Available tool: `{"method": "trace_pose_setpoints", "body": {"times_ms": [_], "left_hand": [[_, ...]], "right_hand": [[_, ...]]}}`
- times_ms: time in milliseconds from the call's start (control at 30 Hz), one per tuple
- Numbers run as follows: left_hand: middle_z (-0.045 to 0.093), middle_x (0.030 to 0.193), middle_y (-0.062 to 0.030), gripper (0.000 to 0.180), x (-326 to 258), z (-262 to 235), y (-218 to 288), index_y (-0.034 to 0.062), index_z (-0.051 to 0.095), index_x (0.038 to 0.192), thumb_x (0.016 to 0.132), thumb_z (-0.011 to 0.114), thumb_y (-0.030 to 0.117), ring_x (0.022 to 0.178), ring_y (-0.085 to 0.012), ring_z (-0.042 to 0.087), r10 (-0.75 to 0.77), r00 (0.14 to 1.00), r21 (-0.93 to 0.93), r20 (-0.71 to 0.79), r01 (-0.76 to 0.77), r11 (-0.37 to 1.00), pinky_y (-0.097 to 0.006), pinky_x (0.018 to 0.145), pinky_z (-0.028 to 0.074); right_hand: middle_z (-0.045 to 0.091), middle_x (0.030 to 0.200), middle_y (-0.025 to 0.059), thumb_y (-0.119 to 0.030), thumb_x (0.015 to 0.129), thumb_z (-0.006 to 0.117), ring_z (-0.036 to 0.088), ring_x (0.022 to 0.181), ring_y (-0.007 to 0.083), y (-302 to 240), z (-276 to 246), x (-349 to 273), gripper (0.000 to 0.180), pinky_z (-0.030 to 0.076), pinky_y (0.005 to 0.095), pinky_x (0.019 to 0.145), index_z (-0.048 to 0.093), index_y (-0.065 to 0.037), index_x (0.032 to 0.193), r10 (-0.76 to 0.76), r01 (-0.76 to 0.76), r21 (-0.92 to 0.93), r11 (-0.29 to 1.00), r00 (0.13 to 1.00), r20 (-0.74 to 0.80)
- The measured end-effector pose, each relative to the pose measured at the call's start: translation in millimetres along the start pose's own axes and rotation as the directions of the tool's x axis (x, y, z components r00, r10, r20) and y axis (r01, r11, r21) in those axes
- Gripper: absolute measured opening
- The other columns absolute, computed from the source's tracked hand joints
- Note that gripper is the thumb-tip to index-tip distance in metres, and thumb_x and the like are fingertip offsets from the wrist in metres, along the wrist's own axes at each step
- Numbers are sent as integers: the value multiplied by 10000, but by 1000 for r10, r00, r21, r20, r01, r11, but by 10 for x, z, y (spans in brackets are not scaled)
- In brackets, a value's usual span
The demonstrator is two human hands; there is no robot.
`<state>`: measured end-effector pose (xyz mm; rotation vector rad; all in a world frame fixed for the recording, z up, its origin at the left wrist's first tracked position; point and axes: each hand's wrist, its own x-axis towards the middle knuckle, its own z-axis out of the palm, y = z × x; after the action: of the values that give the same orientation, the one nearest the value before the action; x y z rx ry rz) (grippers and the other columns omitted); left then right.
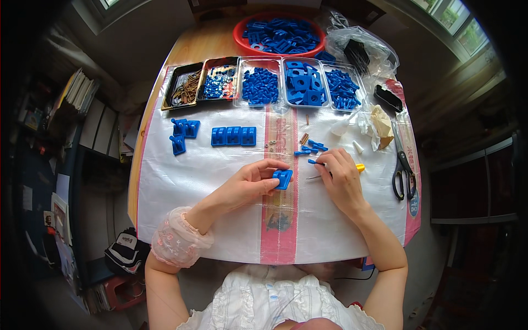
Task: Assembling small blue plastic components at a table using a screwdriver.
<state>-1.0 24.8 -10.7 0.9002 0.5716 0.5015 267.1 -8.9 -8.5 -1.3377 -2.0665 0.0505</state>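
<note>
Trays behind, hands in front

A row of trays is set behind the left hand and right hand; scissors are laid right of them.

Bright, even daylight comes from windows at the upper corners. The white table cover is sharp with soft shadows. Edges bend, darken and blur toward the rim.

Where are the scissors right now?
In the head view, the scissors lie at the table's right edge, beyond the right hand, just below the crumpled paper.
</note>
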Motion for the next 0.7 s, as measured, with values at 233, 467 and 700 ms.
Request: {"method": "trace_pose_setpoints", "body": {"times_ms": [233,467,700], "left_hand": [[667,1161,-108,338,2,-73,-18,47,518,1369,1058,589,156,900,-82,633,7,1000,29,8,-7,1000,-232,787,531],[668,1149,-87,350,-22,5,61,53,525,1366,1054,602,189,940,-143,693,-60,998,23,-1,60,998,-260,795,579],[670,1141,-62,366,-32,44,-2,43,555,1330,1011,682,168,991,-128,682,44,997,227,59,-56,972,-287,888,590]], "right_hand": [[642,848,106,57,837,748,636,729,257,-118,-31,-29,174,505,367,661,650,-13,962,43,-17,255,967,994,-96],[651,860,77,120,832,714,609,691,164,-309,-22,-109,202,489,294,655,679,-6,986,162,-152,534,832,986,29],[670,923,85,132,833,703,625,823,164,-296,35,-129,239,485,290,741,716,-10,1024,230,-238,738,632,966,114]]}}
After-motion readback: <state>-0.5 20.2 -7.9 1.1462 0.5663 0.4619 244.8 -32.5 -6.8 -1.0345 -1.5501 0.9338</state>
